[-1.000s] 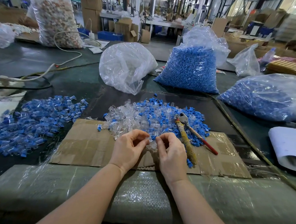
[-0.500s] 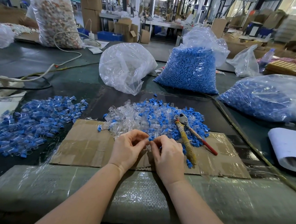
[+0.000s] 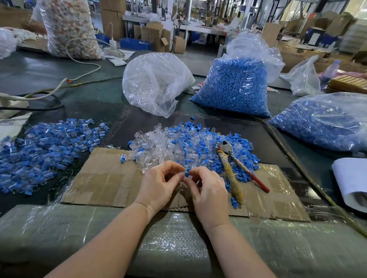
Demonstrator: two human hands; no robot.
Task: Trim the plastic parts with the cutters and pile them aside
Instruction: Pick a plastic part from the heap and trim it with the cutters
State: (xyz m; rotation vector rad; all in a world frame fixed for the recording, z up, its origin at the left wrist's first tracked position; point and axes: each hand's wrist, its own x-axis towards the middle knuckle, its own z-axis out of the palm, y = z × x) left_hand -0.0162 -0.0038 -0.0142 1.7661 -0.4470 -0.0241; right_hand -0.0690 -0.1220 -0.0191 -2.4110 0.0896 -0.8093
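Blue-and-clear plastic part (image 3: pixel 186 175) pinched between both hands (image 3: pixel 184 186)

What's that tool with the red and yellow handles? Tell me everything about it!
The cutters have a grey metal head and two long handles, one wrapped in worn yellowish tape, one thin and red. They lie flat, untouched, head on the mixed pile of blue and clear parts, handles stretching toward the person over the cardboard.

Small blue part (image 3: pixel 186 174) sits between the fingertips of left hand (image 3: pixel 160 185) and right hand (image 3: pixel 209 194); fingers cover most of it, shape unreadable. Both forearms cut off by bottom edge. White paper roll (image 3: pixel 357 181) clipped at right edge. Cutters (image 3: pixel 232 165) jaws half buried in loose parts pile (image 3: pixel 178 145).
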